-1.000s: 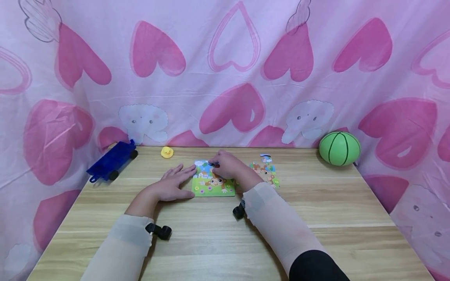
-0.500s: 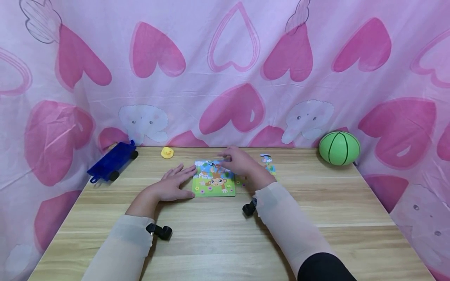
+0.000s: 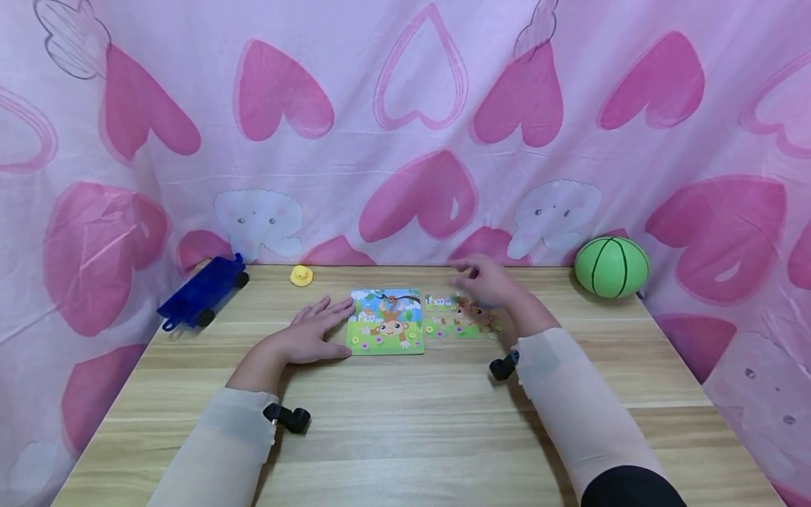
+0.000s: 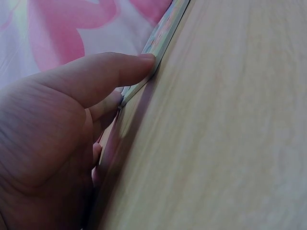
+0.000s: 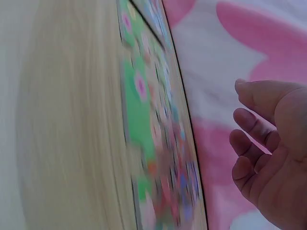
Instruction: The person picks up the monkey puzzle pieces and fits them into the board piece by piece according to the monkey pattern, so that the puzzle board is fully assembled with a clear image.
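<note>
Now we have the puzzle [image 3: 385, 334] lying flat on the table [image 3: 393, 436], near the middle, its picture a monkey among flowers under a blue sky. Any print on it is too small for us to read. On its left side we see the left hand [image 3: 307, 336], fingers spread and relaxed, with the thumb touching the near corner and the fingertips at the edge farther up; the left wrist view shows us that thumb right against the board's rim. Over to the right, and a little blurred, the right hand [image 3: 491, 285] hangs above the loose pieces [image 3: 459, 320], its fingers loosely curled, nothing between them and the thumb. We find those pieces grouped just beside the puzzle's right edge, with green ground, flowers and brown monkey parts on them, some hidden under the hand, smeared in the right wrist view. Toward the back, we spot a yellow duck [image 3: 301, 275] beyond the left hand, a blue cart [image 3: 205, 292] on black wheels at the far left corner, and a green ball [image 3: 611, 267] with dark lines at the far right. Behind it all, we get pink hearts and pale elephants across the cloth [image 3: 342, 169].
</note>
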